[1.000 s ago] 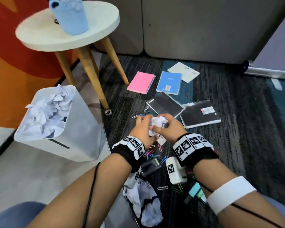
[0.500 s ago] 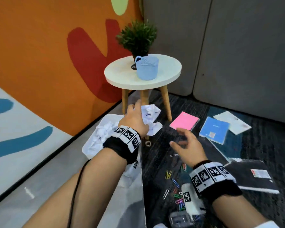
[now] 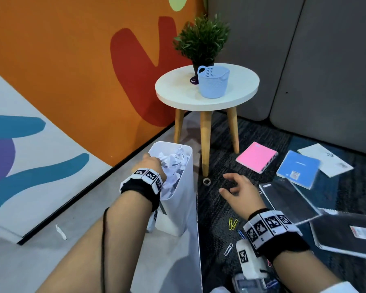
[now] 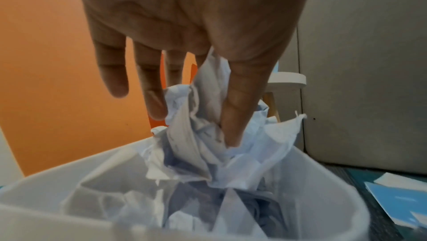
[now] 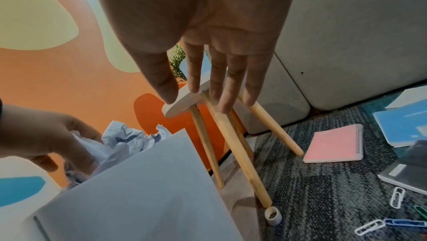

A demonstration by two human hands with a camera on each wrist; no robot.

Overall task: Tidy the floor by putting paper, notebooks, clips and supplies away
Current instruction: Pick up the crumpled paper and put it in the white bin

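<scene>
My left hand (image 3: 151,163) is over the mouth of the white bin (image 3: 178,208), thumb and fingers pinching a crumpled white paper (image 4: 203,117) that touches the paper heap inside. My right hand (image 3: 232,185) hovers open and empty above the dark carpet, fingers spread. Pink (image 3: 256,156), blue (image 3: 297,169) and black (image 3: 344,235) notebooks lie on the carpet to its right. Loose paper clips (image 3: 232,223) and a small tape roll (image 3: 206,181) lie near it.
A round white table (image 3: 178,92) on wooden legs stands behind the bin, bearing a light blue basket (image 3: 213,82) and a potted plant (image 3: 202,41). An orange wall runs along the left and grey panels close off the back. A white scrap (image 3: 60,231) lies on the grey floor.
My left hand carried the crumpled paper from the carpet up and left to the bin. My right hand let go of it and stayed low over the carpet.
</scene>
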